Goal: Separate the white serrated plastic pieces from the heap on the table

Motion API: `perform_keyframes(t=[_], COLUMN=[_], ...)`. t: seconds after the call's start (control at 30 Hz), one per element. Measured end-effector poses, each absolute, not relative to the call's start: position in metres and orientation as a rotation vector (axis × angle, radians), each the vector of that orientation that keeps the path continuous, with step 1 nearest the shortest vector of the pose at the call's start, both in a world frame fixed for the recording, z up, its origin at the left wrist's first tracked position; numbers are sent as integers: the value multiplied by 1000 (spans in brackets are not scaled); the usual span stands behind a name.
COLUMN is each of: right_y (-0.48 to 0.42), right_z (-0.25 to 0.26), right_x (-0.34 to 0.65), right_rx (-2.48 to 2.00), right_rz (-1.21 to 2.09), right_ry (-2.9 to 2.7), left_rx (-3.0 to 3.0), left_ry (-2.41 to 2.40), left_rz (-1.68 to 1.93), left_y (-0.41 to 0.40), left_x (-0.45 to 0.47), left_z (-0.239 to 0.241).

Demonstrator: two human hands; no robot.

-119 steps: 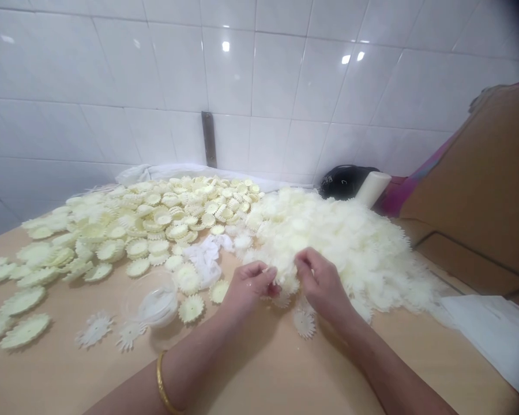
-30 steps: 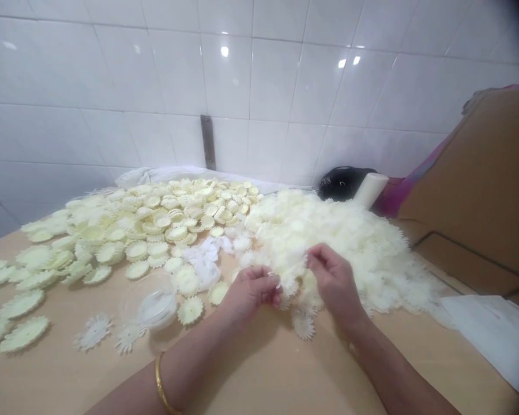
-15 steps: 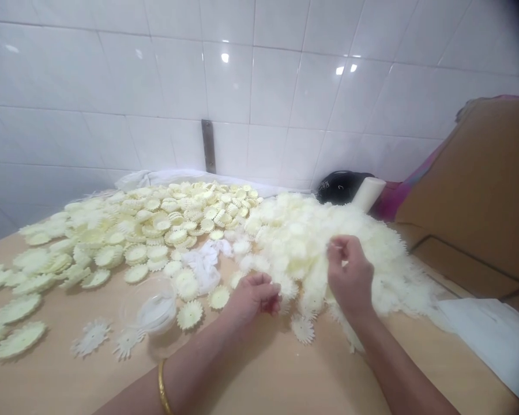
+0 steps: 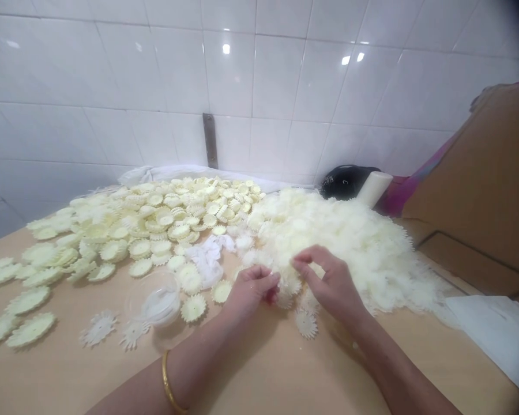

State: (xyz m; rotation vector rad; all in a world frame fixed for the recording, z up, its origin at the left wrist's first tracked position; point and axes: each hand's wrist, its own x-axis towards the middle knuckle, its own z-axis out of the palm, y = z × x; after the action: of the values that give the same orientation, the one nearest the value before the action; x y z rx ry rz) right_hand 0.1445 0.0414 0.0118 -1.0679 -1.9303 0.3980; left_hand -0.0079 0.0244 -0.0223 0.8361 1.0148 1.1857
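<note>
Near the table's middle, my left hand (image 4: 253, 291) is closed, its thumb pressed against curled fingers; anything inside is too small to make out. To its right, my right hand (image 4: 331, 285) has thumb and forefinger pinched together, with nothing I can name between the tips. The two hands are a short gap apart. Behind my right hand lies a heap of thin, whitish toothed discs (image 4: 328, 225). One loose disc (image 4: 306, 324) rests on the table between my wrists. Thicker cream toothed rosettes (image 4: 194, 308) lie left of my left hand.
A large pile of cream rosettes (image 4: 155, 219) covers the back left of the wooden table (image 4: 263, 380). A clear bowl (image 4: 158, 302) with white content stands beside my left forearm. Crumpled white cloth (image 4: 205, 262), a white roll (image 4: 374, 189), a black bag (image 4: 346, 181) and a cardboard box (image 4: 480, 184) are around.
My right hand has moved left, away from the heap of thin discs and closer to my left hand. My left hand stays nearly in place. The view has shifted slightly.
</note>
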Motion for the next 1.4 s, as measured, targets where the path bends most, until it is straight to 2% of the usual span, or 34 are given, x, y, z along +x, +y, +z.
perform_keyframes(t=[0.27, 0.4, 0.5, 0.7, 0.8, 0.9, 1.0, 1.13, 1.23, 1.4], right_y=[39, 37, 37, 48, 55, 62, 66, 59, 49, 43], right_z=[17, 18, 14, -3, -5, -2, 4, 13, 18, 19], right_x=[141, 142, 141, 139, 143, 154, 167, 165, 156, 148], right_rx=[-1003, -986, -1011, -1113, -1178, -1328, -1384, -1211, -1107, -1005], right_rz=[1023, 1029, 818, -153, -371, -447, -275, 351, 696, 1047], right_ry=[-1950, -1975, -2071, -2040, -2020, -1908, -1734, -1751, -1725, -1716], left_rx=[738, 672, 650, 684, 681, 690, 754, 833, 840, 770], left_ry=[879, 862, 855, 878, 901, 908, 935, 976, 1000, 944], left_rz=[1152, 1131, 1130, 1086, 1097, 1137, 1168, 1152, 1157, 1148], left_y=[22, 21, 21, 23, 23, 23, 23, 23, 22, 18], left_x=[-6, -4, -5, -6, -5, -6, -9, -8, -5, -1], left_z=[-18, -15, -16, -18, -15, -14, -16, -18, -15, -10])
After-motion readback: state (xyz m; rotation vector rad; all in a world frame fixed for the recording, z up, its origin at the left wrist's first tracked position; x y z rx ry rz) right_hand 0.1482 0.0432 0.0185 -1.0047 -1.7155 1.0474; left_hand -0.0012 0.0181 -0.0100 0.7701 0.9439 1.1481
